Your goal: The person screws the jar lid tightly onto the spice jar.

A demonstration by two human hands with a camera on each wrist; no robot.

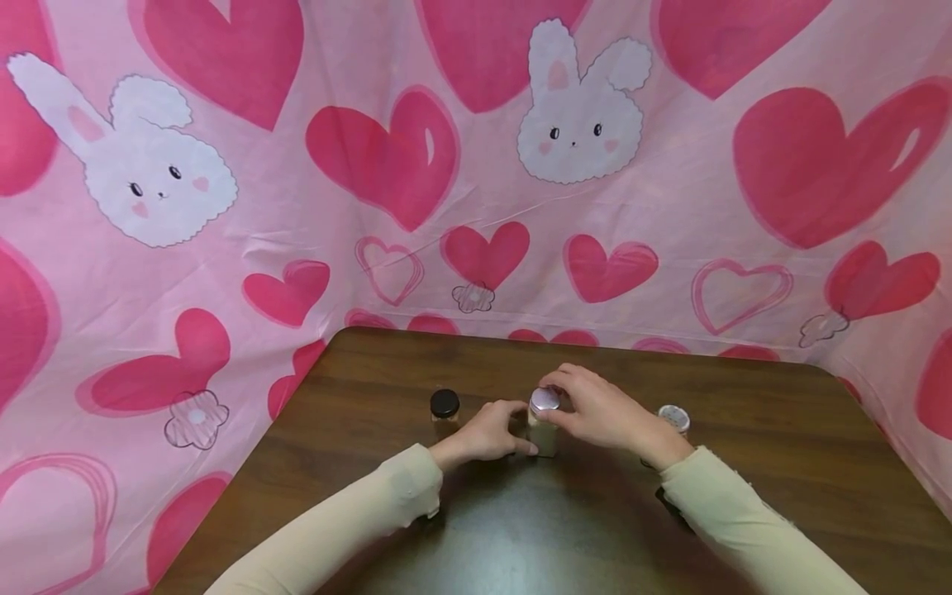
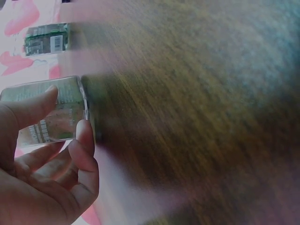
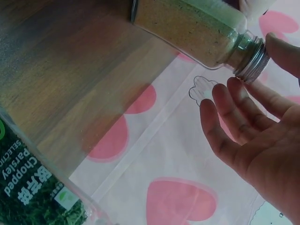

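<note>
A clear square jar [image 1: 545, 438] of tan seasoning stands upright on the table between the two hands. Around its lower body curve the fingers and thumb of the left hand [image 1: 487, 431]; in the left wrist view, the left hand [image 2: 51, 164] has its thumb on one face of the jar [image 2: 61, 112] and fingertips at another side. The right hand [image 1: 601, 411] pinches the silver lid [image 1: 545, 400] from above. Seen from the right wrist, thumb and fingertips of the right hand [image 3: 253, 122] touch the rim of the metal lid [image 3: 254, 61], which sits on the jar neck.
Left of the jar stands a black-capped jar [image 1: 445, 406]. A container with a whitish top [image 1: 673, 418] is beside the right wrist. The right wrist view shows a chopped parsley container [image 3: 33, 183] in its lower left corner. A pink heart-patterned cloth [image 1: 387, 190] hangs behind the table [image 1: 372, 364].
</note>
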